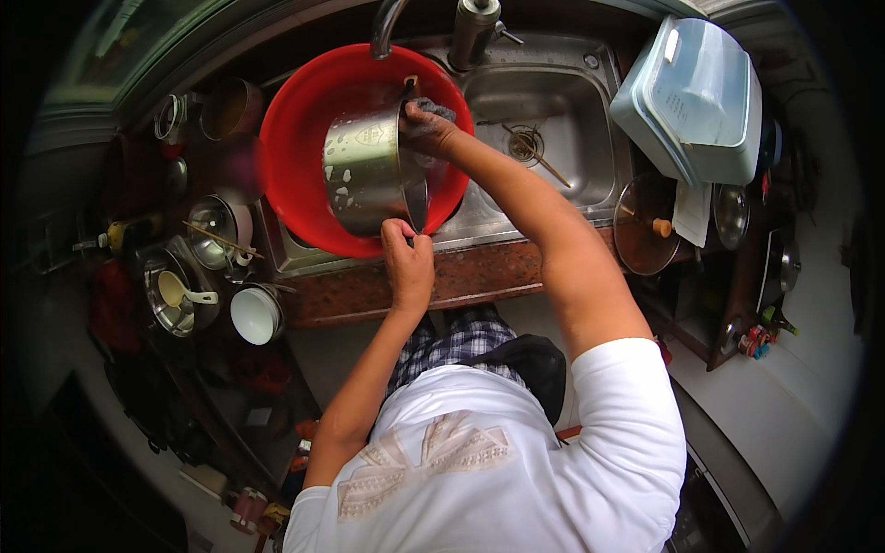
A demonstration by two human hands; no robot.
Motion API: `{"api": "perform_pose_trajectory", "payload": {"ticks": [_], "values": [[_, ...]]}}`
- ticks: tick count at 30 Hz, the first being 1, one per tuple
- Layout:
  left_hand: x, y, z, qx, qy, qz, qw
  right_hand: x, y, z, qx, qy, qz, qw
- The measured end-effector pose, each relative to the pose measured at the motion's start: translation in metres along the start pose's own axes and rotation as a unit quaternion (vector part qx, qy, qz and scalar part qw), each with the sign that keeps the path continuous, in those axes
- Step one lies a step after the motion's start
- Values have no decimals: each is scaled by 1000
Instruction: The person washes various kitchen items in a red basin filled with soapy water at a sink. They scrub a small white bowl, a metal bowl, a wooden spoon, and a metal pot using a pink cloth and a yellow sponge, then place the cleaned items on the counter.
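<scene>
A stainless steel pot [363, 173] lies tilted on its side in a large red plastic basin [290, 159], its mouth facing right and soap suds on its outer wall. My left hand [408, 256] grips the pot near its rim at the basin's front edge, on what looks like a dark handle. At the pot's upper rim is my right hand [426, 128], closed around a grey scrubbing pad [435, 108] with suds on the fingers. Part of the right hand's fingers and the pot's inside are hidden.
A metal faucet [382, 38] hangs over the basin. The steel sink [546, 104] at right holds chopsticks by its drain. Light blue plastic bins [712, 97] and a glass lid [639, 228] stand further right. White bowls [254, 316] and a ladle [176, 289] are at left.
</scene>
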State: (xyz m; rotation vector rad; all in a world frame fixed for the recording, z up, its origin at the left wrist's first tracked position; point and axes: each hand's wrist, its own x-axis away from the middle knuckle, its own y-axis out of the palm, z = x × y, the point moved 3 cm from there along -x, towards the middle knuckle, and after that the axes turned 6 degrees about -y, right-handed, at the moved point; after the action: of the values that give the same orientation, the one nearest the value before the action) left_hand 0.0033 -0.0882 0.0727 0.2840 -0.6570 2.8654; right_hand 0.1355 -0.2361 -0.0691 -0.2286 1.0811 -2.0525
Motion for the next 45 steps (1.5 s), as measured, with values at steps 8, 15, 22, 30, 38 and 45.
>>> {"api": "perform_pose_trajectory", "payload": {"ticks": [8, 15, 22, 30, 38, 45], "values": [[1, 1, -6, -1, 21, -8, 1000, 3, -73, -71, -629, 75, -130, 763], [1, -16, -20, 18, -15, 6, 1000, -14, -105, -47, -900, 222, -111, 359], [3, -35, -40, 162, -71, -3, 984, 10, -63, -47, -363, 88, -125, 919], [-19, -44, -63, 277, -89, -62, 955, 11, -24, -62, -213, 65, -101, 970], [-15, -49, -80, 293, -103, -39, 950, -56, -114, -72, -883, 377, -4, 281], [-20, -53, -82, 345, -130, -38, 929, -2, -121, -48, -644, 150, -247, 709]]}}
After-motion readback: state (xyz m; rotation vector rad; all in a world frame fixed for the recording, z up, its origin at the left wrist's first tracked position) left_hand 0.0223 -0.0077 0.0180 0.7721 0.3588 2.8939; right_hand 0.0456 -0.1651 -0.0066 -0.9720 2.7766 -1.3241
